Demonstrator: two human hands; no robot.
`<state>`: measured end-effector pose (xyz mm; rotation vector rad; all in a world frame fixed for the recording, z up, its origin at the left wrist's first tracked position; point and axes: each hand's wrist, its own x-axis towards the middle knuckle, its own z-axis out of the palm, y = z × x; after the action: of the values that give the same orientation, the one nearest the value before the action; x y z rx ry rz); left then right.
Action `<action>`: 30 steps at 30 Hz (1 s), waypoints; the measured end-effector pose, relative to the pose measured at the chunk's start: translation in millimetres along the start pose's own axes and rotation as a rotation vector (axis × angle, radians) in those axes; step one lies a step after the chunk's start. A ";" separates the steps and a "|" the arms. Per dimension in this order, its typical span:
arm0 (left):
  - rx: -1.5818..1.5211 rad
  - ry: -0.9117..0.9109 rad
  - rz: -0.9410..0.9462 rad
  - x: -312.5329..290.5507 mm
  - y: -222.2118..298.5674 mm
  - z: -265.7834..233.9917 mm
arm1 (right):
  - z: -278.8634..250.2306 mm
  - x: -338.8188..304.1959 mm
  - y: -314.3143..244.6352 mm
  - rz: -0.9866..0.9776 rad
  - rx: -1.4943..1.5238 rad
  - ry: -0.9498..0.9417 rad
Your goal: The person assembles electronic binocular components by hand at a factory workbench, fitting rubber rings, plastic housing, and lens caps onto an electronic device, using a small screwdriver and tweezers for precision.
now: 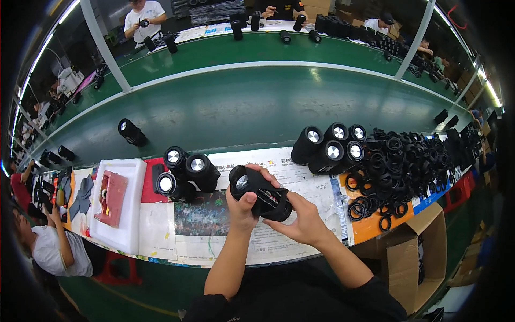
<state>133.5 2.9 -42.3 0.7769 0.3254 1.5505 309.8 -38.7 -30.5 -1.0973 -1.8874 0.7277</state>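
Observation:
Between my two hands, above the paper-covered bench (263, 244), a black cylindrical speaker (258, 189) lies tilted on its side. Its silver round end faces up and left, and a long slot with small parts shows along its side. My left hand (242, 210) wraps the left end, thumb near the silver disc. My right hand (304, 219) grips the lower right end, where a black strip or loop stands out from the body. Left of my hands stands a small group of similar black speakers (197, 164). Several more speakers (308, 144) stand to the right.
A heap of black rings (394, 155) covers the bench's right side, above an open cardboard box (416, 252). At left lies a white foam tray (134, 206) holding a red block (112, 196). One speaker (131, 132) rests on the green belt (225, 112). Co-workers sit beyond and at left.

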 end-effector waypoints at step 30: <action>-0.091 -0.072 -0.007 1.7 -20.4 -19.2 | 8.1 -18.2 8.7 0.040 -0.002 0.073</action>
<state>136.8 12.2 -68.6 0.7577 0.2030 1.5157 311.7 -51.6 -48.0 -1.1512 -1.8094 0.6987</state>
